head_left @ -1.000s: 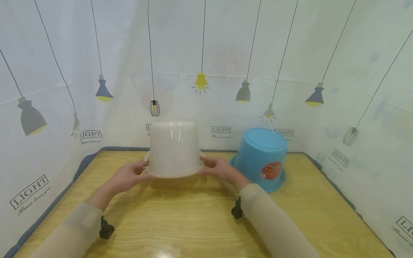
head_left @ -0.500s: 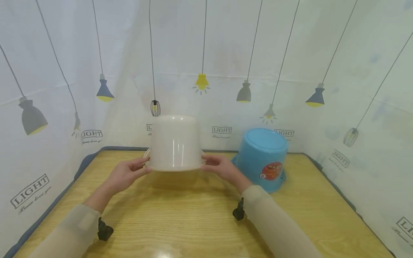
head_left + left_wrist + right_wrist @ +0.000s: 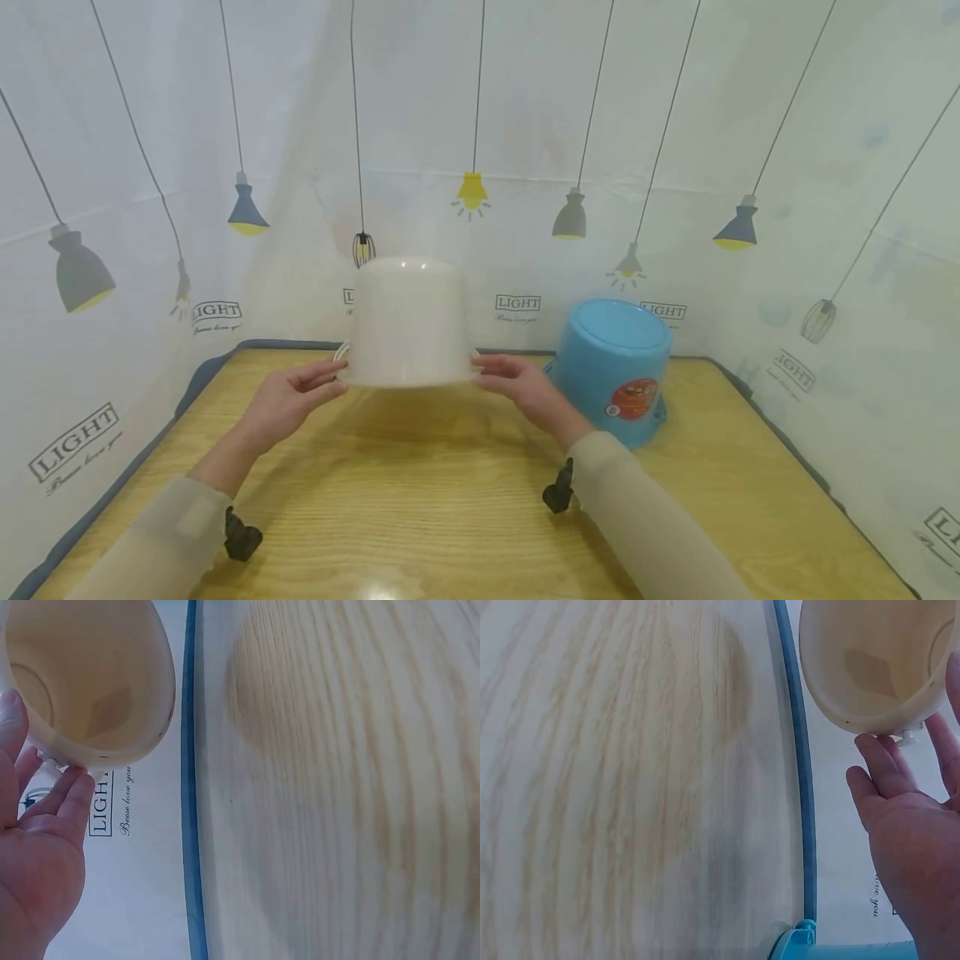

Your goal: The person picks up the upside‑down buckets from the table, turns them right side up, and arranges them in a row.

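A cream-white plastic bucket hangs upside down above the far half of the wooden table, its closed bottom facing up. My left hand holds its rim at the left, beside the side lug. On the opposite side, my right hand grips the rim in the same way. In the left wrist view the bucket's open mouth and inner wall show, with the left thumb lying along the rim. The right wrist view shows the right fingers beneath the rim and a dark patch inside the bucket.
A light blue bucket with a red round sticker stands upside down on the table, right of the right hand. Behind is a white fabric wall printed with hanging lamps. Dark blue edging runs along the table's border.
Both hands have raised the white bucket off the table and slightly away, with its bottom higher against the wall. The blue bucket has stayed where it was.
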{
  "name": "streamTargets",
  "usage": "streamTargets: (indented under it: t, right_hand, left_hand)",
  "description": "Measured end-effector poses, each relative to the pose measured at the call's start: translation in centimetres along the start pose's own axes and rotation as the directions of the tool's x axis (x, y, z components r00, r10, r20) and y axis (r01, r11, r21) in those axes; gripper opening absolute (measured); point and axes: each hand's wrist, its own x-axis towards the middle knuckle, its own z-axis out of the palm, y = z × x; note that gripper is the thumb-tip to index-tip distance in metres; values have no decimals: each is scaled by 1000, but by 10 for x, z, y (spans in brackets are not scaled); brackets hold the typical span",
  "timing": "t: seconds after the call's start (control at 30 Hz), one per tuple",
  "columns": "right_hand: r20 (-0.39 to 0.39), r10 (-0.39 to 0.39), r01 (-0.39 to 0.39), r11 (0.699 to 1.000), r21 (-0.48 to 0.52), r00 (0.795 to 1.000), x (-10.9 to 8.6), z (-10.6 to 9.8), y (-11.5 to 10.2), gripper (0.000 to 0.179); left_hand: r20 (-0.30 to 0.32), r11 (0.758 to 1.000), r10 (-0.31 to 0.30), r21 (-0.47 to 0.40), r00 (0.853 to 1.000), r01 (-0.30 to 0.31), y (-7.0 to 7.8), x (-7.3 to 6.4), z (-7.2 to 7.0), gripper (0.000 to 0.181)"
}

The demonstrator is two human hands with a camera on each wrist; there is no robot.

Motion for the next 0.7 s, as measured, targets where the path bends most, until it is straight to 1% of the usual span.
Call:
streamTargets:
  t: [0.13,0.23,0.37,0.47,0.53,0.7]
  right_hand:
    - [-14,-2,2,1000,-4,1000,0,0,-1,45]
    - [-46,-3,3,1000,5,999,0,0,-1,45]
    - [-106,4,0,999,36,994,0,1,-2,46]
    - [-136,4,5,998,64,991,1,0,-3,45]
    - [-151,0,12,997,77,989,1,0,-5,43]
    - [-190,-9,23,997,73,982,1,-4,-9,43]
  left_hand:
    - [-14,1000,10,9,1000,-10,2,-1,-1,56]
    - [-28,1000,24,0,999,-24,4,-1,-2,55]
    - [-54,998,20,-54,998,-23,8,-1,-1,54]
    - [-72,995,22,-92,997,-29,11,-2,0,49]
    - [-82,992,34,-115,996,-44,13,-3,0,46]
    - [-92,984,74,-152,993,-88,17,-1,0,42]
